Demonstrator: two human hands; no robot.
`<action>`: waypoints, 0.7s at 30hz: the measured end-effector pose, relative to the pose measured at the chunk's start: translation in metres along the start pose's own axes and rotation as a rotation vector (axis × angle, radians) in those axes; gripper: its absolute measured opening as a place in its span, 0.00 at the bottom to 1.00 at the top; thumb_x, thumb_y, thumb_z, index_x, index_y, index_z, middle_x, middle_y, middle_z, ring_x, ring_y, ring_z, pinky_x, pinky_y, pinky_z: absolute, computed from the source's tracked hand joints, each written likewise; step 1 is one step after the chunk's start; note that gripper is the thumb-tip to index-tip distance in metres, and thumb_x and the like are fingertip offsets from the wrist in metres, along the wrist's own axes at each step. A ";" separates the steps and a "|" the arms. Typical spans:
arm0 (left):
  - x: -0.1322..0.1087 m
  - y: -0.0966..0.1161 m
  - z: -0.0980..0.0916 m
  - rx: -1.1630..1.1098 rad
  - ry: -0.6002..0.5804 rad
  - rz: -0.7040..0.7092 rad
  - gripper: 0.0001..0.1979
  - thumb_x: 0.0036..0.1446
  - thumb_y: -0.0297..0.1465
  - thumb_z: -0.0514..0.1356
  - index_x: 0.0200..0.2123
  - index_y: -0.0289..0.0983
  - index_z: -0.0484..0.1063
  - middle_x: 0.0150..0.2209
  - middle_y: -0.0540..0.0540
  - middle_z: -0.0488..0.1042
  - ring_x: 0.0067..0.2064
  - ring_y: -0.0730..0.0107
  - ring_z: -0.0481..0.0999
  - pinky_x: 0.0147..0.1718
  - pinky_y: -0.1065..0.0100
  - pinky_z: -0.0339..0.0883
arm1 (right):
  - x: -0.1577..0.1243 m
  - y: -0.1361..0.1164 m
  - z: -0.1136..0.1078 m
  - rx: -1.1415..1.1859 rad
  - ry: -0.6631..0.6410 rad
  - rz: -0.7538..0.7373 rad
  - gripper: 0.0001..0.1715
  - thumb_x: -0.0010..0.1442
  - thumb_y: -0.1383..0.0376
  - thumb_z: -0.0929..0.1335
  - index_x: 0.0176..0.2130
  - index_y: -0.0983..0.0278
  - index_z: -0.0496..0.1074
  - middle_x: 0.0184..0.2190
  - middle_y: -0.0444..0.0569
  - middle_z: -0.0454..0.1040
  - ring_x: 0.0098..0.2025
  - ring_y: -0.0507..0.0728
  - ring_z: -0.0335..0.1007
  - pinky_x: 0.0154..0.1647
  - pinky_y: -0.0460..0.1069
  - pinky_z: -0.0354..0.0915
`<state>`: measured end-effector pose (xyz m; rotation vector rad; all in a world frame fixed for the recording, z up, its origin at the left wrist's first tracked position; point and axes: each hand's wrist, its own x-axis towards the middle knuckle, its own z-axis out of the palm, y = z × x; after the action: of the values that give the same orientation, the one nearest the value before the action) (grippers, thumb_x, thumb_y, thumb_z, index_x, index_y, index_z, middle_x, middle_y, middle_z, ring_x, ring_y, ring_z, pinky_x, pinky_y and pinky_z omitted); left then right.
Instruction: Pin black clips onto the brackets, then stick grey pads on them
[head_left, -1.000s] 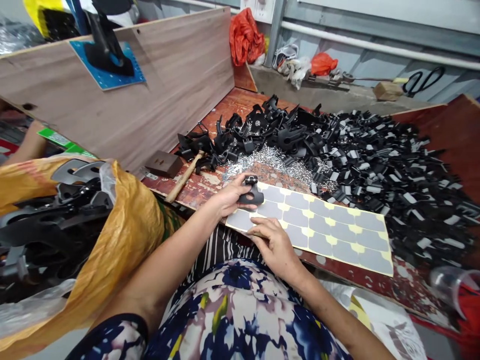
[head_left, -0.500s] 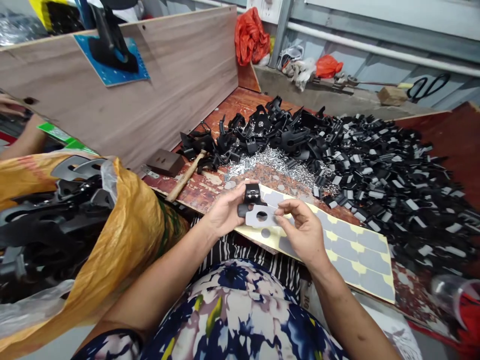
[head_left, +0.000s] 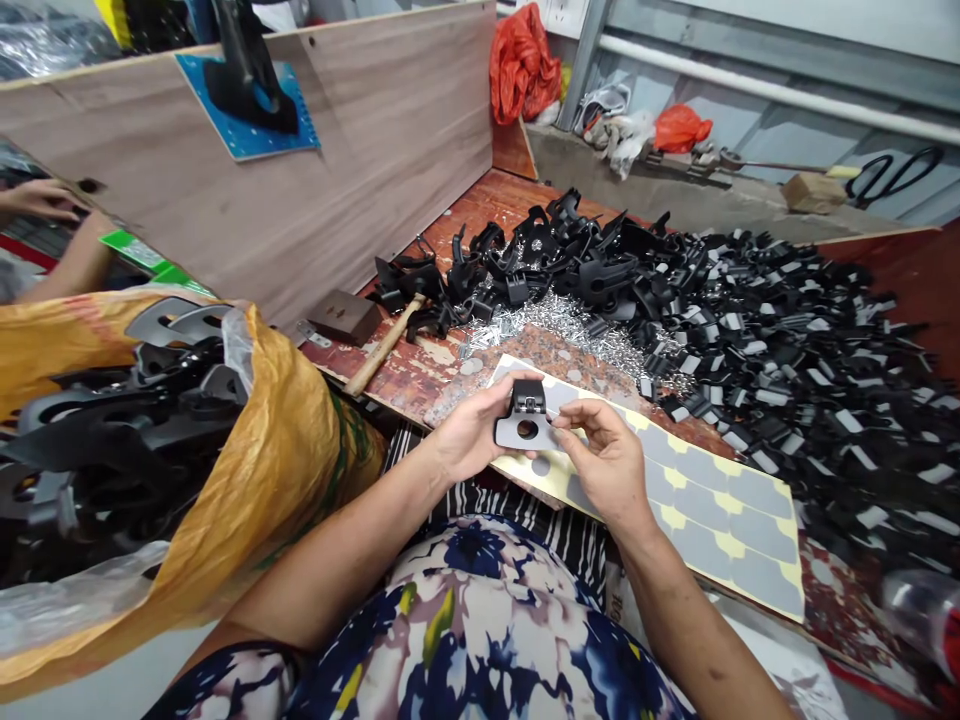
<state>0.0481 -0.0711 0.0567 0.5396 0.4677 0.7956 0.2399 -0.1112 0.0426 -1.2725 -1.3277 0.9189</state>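
Observation:
My left hand [head_left: 471,432] is closed around a black plastic clip part [head_left: 529,394] with a small metal pin or spring across it. Over its lower face lies a grey adhesive pad [head_left: 510,433] with a round hole. Thumb and fingertips of my right hand [head_left: 611,462] pinch the pad's right end. Whether the pad is stuck down all over, I cannot tell. Under both hands is a pale yellow backing sheet [head_left: 556,486] carrying rows of the same grey pads, with bare places near its left end.
Black parts, many with grey pads, form a big heap [head_left: 810,370] to the right. Metal pins [head_left: 555,318] lie loose behind the sheet. A wooden handle [head_left: 386,345] rests beside a brown block [head_left: 345,316]. At left stands a yellow sack [head_left: 300,440] of black parts. A co-worker's hand [head_left: 45,200] shows beyond the board.
The grey pad, earlier sticking out beside the black part, now lies across its lower face. My left hand has brought the part nearer my right hand. The view has shifted slightly.

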 end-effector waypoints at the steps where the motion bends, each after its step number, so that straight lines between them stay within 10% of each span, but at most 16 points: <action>1: 0.000 0.000 0.000 -0.001 0.001 0.001 0.22 0.61 0.47 0.65 0.53 0.42 0.74 0.49 0.40 0.75 0.36 0.62 0.77 0.30 0.62 0.76 | 0.000 0.001 0.000 -0.001 0.002 0.001 0.11 0.58 0.65 0.74 0.42 0.58 0.76 0.36 0.45 0.78 0.40 0.56 0.76 0.48 0.54 0.73; 21: -0.001 -0.008 0.001 0.129 0.069 0.045 0.26 0.55 0.35 0.72 0.55 0.46 0.71 0.49 0.44 0.72 0.40 0.64 0.77 0.33 0.65 0.78 | 0.000 -0.003 0.006 -0.157 -0.014 -0.080 0.08 0.61 0.67 0.71 0.42 0.57 0.74 0.37 0.45 0.79 0.41 0.57 0.77 0.48 0.55 0.74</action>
<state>0.0525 -0.0765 0.0528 0.6457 0.5753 0.8329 0.2334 -0.1112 0.0444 -1.3232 -1.4743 0.7811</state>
